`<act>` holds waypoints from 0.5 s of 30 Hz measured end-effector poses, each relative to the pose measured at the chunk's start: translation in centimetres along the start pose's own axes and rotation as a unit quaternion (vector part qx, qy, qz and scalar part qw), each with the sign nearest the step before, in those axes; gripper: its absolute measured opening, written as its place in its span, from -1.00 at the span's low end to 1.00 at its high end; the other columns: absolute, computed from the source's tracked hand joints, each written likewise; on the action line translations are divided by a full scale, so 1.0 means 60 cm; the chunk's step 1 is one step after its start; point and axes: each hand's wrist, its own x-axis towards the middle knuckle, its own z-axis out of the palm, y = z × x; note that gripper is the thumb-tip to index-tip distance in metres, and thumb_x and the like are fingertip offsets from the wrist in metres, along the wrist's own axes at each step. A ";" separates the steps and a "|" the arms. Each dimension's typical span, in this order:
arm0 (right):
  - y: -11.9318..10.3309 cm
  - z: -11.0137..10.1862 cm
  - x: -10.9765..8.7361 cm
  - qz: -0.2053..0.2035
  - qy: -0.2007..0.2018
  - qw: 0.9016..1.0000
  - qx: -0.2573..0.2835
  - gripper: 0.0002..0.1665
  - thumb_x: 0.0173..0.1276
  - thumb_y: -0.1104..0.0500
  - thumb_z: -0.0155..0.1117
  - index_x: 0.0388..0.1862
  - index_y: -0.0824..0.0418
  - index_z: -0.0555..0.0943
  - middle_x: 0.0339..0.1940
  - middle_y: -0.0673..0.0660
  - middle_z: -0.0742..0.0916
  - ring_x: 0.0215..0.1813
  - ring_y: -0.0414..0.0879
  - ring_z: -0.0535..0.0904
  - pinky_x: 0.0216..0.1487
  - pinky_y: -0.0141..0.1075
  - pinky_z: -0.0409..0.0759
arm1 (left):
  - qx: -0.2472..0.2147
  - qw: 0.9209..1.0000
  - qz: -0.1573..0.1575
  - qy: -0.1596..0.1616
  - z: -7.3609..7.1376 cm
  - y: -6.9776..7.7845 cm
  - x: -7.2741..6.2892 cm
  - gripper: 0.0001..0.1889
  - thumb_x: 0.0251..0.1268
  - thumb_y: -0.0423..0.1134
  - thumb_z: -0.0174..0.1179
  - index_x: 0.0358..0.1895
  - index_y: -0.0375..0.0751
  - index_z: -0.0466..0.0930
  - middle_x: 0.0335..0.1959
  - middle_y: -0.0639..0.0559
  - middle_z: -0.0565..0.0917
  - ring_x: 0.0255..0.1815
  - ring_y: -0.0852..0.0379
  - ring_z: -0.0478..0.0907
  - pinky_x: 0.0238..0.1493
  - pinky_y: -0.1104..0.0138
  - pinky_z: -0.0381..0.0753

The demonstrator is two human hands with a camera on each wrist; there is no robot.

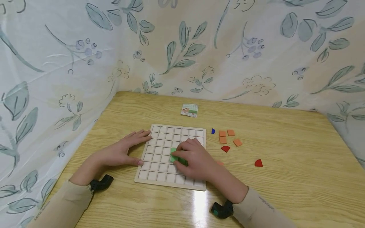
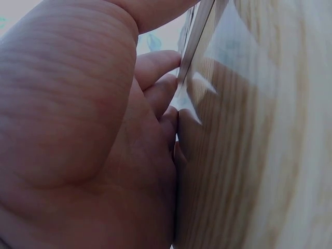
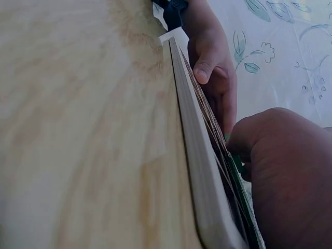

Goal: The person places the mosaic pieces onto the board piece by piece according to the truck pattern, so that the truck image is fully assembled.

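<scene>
My left hand (image 1: 121, 151) lies along the left side of a pale wooden grid board (image 1: 168, 185), its fingertips and thumb at the board's edge. Over the middle of the grid, my right hand (image 1: 196, 161) has curled fingers and thumb pinching at a green tile (image 1: 173, 157). Darker green pieces (image 1: 183, 161) show partly beneath that hand; the rest there is hidden. In the right wrist view, a bit of green piece (image 3: 237, 162) shows by the fingertips, low on the board. The left wrist view shows the left palm (image 2: 140, 171) close to the tabletop.
Right of the board lie several orange squares (image 1: 222, 133), a red quarter-round piece (image 1: 225, 148), another red piece (image 1: 258, 163) and a blue half-round piece (image 1: 213, 131). A small picture card (image 1: 189, 110) lies behind the board. Patterned cloth (image 1: 199, 63) hangs behind the table.
</scene>
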 end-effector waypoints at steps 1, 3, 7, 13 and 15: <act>-0.001 0.002 0.001 -0.001 -0.002 1.000 -0.001 -0.75 0.42 0.06 0.52 0.01 0.11 0.89 -0.10 -0.02 0.74 -0.01 -0.07 0.58 0.06 -0.14 0.51 | 0.000 1.000 0.000 0.000 0.000 0.000 0.000 0.04 0.30 0.18 0.56 0.78 0.10 0.22 0.83 0.10 0.01 0.80 -0.38 -0.30 0.65 -0.42 -0.24; -0.002 0.005 0.002 -0.005 -0.003 1.000 -0.003 -0.76 0.42 0.06 0.52 0.00 0.10 0.89 -0.11 -0.03 0.74 -0.02 -0.07 0.58 0.04 -0.15 0.50 | -0.001 1.000 -0.002 -0.001 0.000 0.000 0.001 0.04 0.30 0.18 0.56 0.78 0.11 0.22 0.83 0.11 0.01 0.80 -0.38 -0.30 0.64 -0.42 -0.24; -0.003 0.007 0.002 -0.004 -0.002 1.000 -0.006 -0.77 0.42 0.07 0.52 -0.01 0.10 0.89 -0.12 -0.03 0.73 -0.03 -0.08 0.58 0.03 -0.15 0.48 | -0.001 1.000 -0.003 -0.003 0.001 -0.001 0.001 0.05 0.30 0.20 0.56 0.78 0.14 0.21 0.83 0.13 0.00 0.80 -0.36 -0.30 0.64 -0.43 -0.23; -0.003 0.007 0.002 0.002 -0.012 1.000 0.002 -0.77 0.44 0.07 0.51 0.01 0.07 0.89 -0.10 -0.06 0.73 -0.02 -0.09 0.57 0.03 -0.16 0.48 | -0.002 1.000 -0.004 -0.003 0.000 -0.001 0.001 0.04 0.29 0.19 0.57 0.78 0.14 0.22 0.83 0.14 0.00 0.81 -0.34 -0.30 0.64 -0.42 -0.23; -0.003 0.007 0.002 0.003 -0.015 1.000 0.003 -0.77 0.45 0.07 0.50 0.02 0.07 0.89 -0.10 -0.06 0.73 -0.01 -0.09 0.57 0.03 -0.16 0.48 | -0.001 1.000 -0.005 -0.004 0.000 -0.001 0.001 0.04 0.29 0.20 0.56 0.78 0.14 0.22 0.83 0.14 0.00 0.81 -0.34 -0.30 0.64 -0.42 -0.23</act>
